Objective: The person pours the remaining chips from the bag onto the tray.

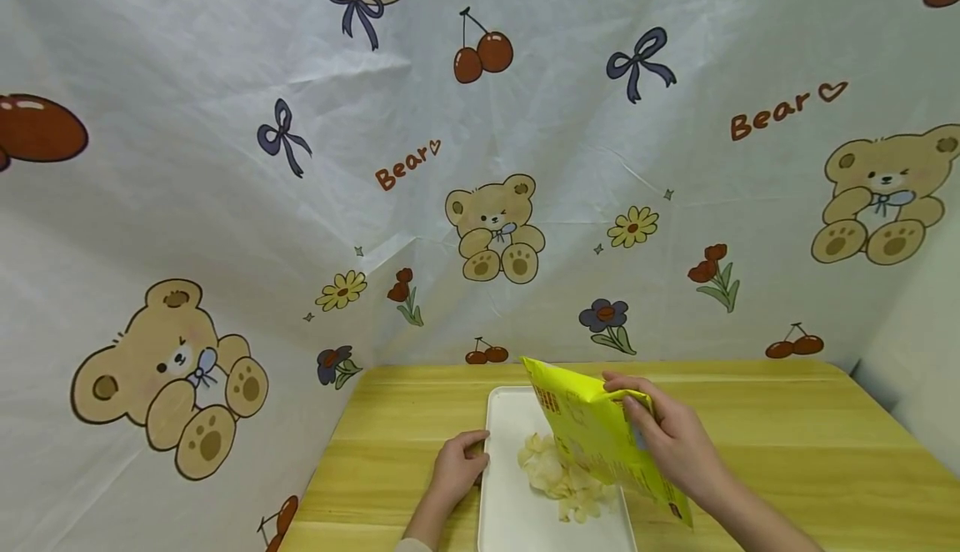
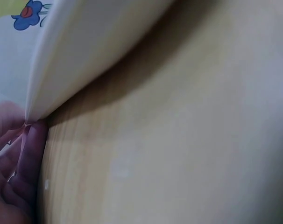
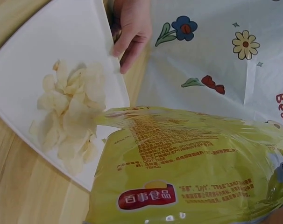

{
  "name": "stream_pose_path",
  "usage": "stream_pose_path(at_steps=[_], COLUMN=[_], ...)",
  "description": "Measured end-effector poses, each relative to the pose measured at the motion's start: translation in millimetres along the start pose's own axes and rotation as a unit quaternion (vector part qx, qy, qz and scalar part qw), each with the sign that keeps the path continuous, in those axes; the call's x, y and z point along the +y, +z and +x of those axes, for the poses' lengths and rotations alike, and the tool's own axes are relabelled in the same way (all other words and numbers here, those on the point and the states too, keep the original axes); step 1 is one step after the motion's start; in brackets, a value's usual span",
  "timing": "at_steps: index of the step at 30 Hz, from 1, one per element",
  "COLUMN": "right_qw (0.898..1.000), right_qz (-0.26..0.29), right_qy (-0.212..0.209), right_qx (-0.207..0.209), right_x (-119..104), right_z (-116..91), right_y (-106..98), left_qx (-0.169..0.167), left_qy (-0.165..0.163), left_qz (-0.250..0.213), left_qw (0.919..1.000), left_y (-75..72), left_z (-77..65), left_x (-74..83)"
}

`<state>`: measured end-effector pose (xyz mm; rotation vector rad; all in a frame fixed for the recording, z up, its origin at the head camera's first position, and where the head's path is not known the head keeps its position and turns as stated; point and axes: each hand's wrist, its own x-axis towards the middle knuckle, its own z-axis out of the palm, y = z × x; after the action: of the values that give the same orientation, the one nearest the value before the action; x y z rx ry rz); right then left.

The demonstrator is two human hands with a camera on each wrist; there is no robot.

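Note:
A yellow chip bag (image 1: 592,427) is tilted over the white rectangular tray (image 1: 506,519), its torn opening facing down toward the tray in the right wrist view. My right hand (image 1: 671,435) grips the bag by its upper end. On the tray lies a pile of pale potato chips (image 1: 551,469), also plain in the right wrist view as loose chips (image 3: 71,112). My left hand (image 1: 457,469) holds the tray's left edge between thumb and fingers. From the left wrist view, the fingers (image 2: 31,154) touch the tray's rim (image 2: 85,60) from below and the side.
The tray stands on a light wood-grain table (image 1: 787,435). Behind and to the left hangs a white cloth (image 1: 570,143) printed with bears, cherries, bows and flowers, meeting the table's back edge.

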<state>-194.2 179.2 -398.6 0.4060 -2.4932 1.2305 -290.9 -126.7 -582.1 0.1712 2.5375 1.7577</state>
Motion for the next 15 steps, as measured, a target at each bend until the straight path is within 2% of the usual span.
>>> stream_pose_path(at_steps=[9, 15], right_qw=[1.0, 0.999], right_qz=[-0.013, 0.0], right_qy=[-0.012, -0.024], right_qx=[0.018, 0.029], right_x=[4.1, 7.7], right_z=[-2.2, -4.6], right_y=[-1.1, -3.3], left_qx=[-0.003, -0.005], left_qy=[-0.005, -0.012], left_qz=[-0.004, -0.006], left_qw=[1.0, 0.9999], left_y=[0.6, 0.1], left_z=[0.6, 0.9], left_x=[-1.3, -2.0])
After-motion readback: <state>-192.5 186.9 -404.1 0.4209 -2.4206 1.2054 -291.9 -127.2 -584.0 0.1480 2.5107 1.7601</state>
